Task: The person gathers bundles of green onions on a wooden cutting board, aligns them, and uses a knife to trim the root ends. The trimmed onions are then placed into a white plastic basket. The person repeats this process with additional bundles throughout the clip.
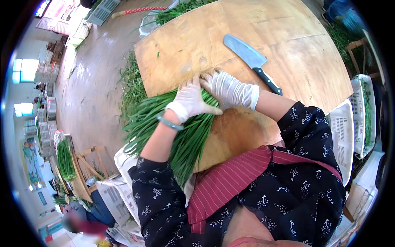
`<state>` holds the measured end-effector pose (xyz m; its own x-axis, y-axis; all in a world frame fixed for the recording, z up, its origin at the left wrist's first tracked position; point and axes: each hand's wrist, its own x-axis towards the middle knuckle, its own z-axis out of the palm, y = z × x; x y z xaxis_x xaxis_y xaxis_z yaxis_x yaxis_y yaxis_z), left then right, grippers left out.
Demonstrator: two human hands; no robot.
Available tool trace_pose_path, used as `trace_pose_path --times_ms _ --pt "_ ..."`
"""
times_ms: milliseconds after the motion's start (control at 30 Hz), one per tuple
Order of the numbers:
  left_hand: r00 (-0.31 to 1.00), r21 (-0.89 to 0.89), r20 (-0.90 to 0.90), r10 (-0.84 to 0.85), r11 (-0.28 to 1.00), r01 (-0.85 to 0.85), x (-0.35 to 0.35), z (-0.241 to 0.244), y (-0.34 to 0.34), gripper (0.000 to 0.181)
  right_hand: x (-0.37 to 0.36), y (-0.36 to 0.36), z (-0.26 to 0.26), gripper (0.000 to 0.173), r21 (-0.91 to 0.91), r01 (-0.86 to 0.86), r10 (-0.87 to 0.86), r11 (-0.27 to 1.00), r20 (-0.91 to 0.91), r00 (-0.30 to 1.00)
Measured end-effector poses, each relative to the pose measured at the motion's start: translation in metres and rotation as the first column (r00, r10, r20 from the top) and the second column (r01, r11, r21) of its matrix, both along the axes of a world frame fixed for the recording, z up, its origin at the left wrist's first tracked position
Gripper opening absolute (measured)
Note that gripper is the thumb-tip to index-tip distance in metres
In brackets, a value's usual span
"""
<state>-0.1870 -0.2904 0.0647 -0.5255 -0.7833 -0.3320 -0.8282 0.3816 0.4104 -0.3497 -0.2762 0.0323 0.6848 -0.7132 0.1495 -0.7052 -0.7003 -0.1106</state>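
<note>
A large bunch of long green Chinese chives (pixel 191 136) lies over the left edge of a wooden work table (pixel 293 64), its leaves fanning toward me. My left hand (pixel 193 100), in a thin white glove, rests across the bunch with thumb and fingers spread around it. Against the other end of the bunch presses my gloved right hand (pixel 226 86), its fingertips meeting those of the left. The cut or root ends are hidden behind the hands. A broad-bladed kitchen knife (pixel 245 51) with a black handle lies flat on the table, beyond my right hand.
Loose greens (pixel 132 83) are heaped on the floor beside the table's left edge. White plastic crates (pixel 341 139) stand close at the right, others at lower left. Another person (pixel 86 222) sits at lower left near a board bearing a chive bunch (pixel 65 160). A red-wrapped stick (pixel 142 11) lies on the floor.
</note>
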Motion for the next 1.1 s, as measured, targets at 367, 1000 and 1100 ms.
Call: trace_pose_path --times_ms 367,1000,1100 --pt "0.988 -0.225 0.128 0.087 0.973 -0.056 -0.016 -0.012 0.018 0.128 -0.016 0.008 0.003 0.104 -0.031 0.053 -0.055 0.998 -0.059 0.997" --pt "0.981 -0.174 0.177 0.076 0.984 -0.045 -0.012 -0.009 0.018 0.121 -0.061 0.023 0.000 0.057 0.369 0.263 -0.449 0.891 0.645 0.618" --pt "0.982 -0.199 0.188 0.035 0.980 0.003 -0.021 -0.008 0.015 0.121 -0.039 -0.009 -0.026 0.066 0.613 0.093 -0.593 0.785 0.699 0.400"
